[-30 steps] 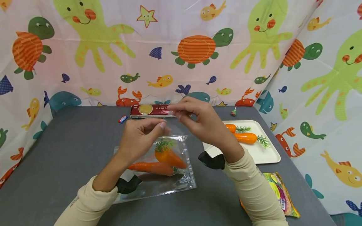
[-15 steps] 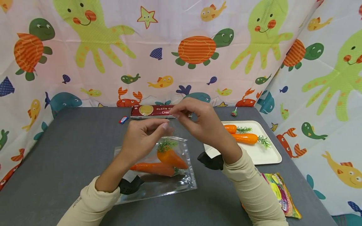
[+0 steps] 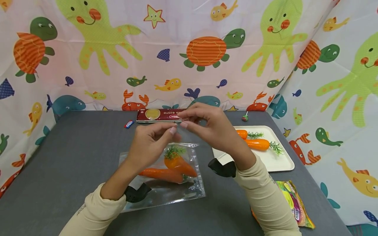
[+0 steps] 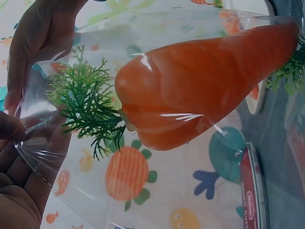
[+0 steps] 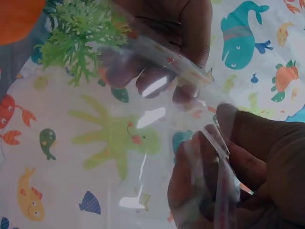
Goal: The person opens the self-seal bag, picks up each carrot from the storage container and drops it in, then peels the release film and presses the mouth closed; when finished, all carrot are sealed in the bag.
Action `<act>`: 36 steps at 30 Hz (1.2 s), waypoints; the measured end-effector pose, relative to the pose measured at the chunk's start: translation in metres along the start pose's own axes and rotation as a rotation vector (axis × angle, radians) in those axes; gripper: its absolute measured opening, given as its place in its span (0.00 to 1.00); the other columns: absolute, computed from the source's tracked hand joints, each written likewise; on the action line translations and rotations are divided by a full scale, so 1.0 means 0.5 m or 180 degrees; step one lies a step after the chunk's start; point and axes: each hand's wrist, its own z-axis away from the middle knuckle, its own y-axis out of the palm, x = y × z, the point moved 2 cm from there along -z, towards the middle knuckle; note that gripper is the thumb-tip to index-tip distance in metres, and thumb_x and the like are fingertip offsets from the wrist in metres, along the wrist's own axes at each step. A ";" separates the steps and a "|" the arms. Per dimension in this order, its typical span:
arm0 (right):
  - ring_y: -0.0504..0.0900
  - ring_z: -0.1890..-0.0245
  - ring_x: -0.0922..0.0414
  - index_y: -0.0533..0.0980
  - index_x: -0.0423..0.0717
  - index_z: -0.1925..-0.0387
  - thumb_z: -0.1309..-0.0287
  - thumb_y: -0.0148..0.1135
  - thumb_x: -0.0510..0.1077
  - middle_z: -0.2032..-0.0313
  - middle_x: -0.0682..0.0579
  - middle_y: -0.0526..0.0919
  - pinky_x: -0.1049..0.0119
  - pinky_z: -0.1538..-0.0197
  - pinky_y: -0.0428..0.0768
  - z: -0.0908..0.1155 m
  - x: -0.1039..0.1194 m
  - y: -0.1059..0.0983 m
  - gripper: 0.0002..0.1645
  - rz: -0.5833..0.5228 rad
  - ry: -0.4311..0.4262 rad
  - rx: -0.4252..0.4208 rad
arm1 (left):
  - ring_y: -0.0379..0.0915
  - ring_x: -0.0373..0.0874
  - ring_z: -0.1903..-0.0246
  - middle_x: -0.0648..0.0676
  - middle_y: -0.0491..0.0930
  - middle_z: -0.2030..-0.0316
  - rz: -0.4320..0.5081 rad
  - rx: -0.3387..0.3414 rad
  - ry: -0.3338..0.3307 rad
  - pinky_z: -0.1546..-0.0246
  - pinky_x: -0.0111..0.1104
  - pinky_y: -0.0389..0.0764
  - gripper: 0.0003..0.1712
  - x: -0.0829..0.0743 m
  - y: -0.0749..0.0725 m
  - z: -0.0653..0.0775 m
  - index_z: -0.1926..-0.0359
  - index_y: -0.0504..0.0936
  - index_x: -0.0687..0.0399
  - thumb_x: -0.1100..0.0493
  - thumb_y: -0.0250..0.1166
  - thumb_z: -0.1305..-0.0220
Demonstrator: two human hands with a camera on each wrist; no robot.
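Observation:
A clear plastic bag (image 3: 162, 196) stands tilted up from the table, with a long carrot (image 3: 165, 175) and a short, thick carrot (image 3: 180, 165) with a green top inside it. My left hand (image 3: 146, 144) pinches the bag's upper edge between thumb and fingers. Close on its right, my right hand (image 3: 211, 127) pinches the same edge; in the right wrist view the film runs between thumb and fingers. Both wrist views show the bag film (image 5: 152, 90) drawn up toward the hands. The bag's far upper edge is partly hidden by the hands.
A cream tray (image 3: 279, 160) with orange carrots (image 3: 257, 144) stands right. A colourful packet (image 3: 295, 203) lies partly under the right forearm. Behind the hands are a dark red biscuit pack (image 3: 156, 115), a small blue wrapped sweet (image 3: 129, 124) and a lollipop (image 3: 244, 117).
The right thumb has shifted slightly toward the left hand, and the gap between right thumb and fingers looks wider. The left hand and bag have barely moved.

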 end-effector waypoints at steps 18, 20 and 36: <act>0.77 0.62 0.56 0.85 0.38 0.63 0.49 0.73 0.33 0.64 0.49 0.80 0.67 0.63 0.78 -0.001 0.003 -0.002 0.10 0.0884 -0.0629 -0.0145 | 0.85 0.39 0.69 0.52 0.87 0.70 -0.0114 -0.0015 -0.0047 0.66 0.33 0.83 0.09 -0.004 -0.003 -0.003 0.55 0.85 0.67 0.69 0.64 0.36; 0.77 0.62 0.56 0.85 0.38 0.64 0.49 0.73 0.33 0.64 0.49 0.81 0.68 0.62 0.78 -0.001 0.004 -0.004 0.09 0.0921 -0.0642 -0.0124 | 0.85 0.39 0.68 0.53 0.87 0.69 -0.0111 -0.0006 -0.0058 0.66 0.32 0.83 0.10 -0.005 -0.003 -0.002 0.54 0.85 0.67 0.69 0.64 0.36; 0.76 0.67 0.62 0.80 0.39 0.65 0.45 0.68 0.30 0.67 0.54 0.81 0.67 0.64 0.78 0.005 0.008 -0.014 0.06 0.0265 -0.0477 0.0120 | 0.85 0.38 0.66 0.52 0.87 0.68 -0.0120 0.0049 -0.0058 0.67 0.32 0.83 0.10 -0.012 0.000 0.002 0.54 0.85 0.66 0.68 0.64 0.35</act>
